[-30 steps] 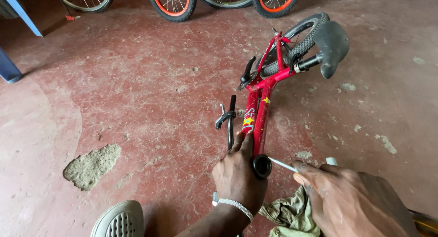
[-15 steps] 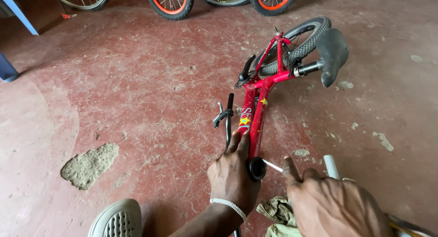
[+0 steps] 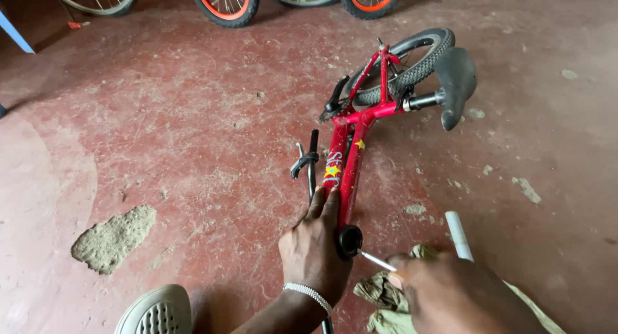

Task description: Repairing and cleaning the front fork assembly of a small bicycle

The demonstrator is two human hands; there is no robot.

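Lying star-stickered red bike frame [image 3: 347,167], left hand [image 3: 313,250] gripping it, right hand [image 3: 460,295] pinching thin rod [image 3: 376,261]

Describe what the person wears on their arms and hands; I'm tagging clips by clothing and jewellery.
Both hands are bare: no gloves and no rings that show. The left hand has a thin pale beaded bracelet around the wrist, and the forearm below it is uncovered, with no sleeve in view. The right hand is close to the camera and blurred; no sleeve, watch or band is visible on it.
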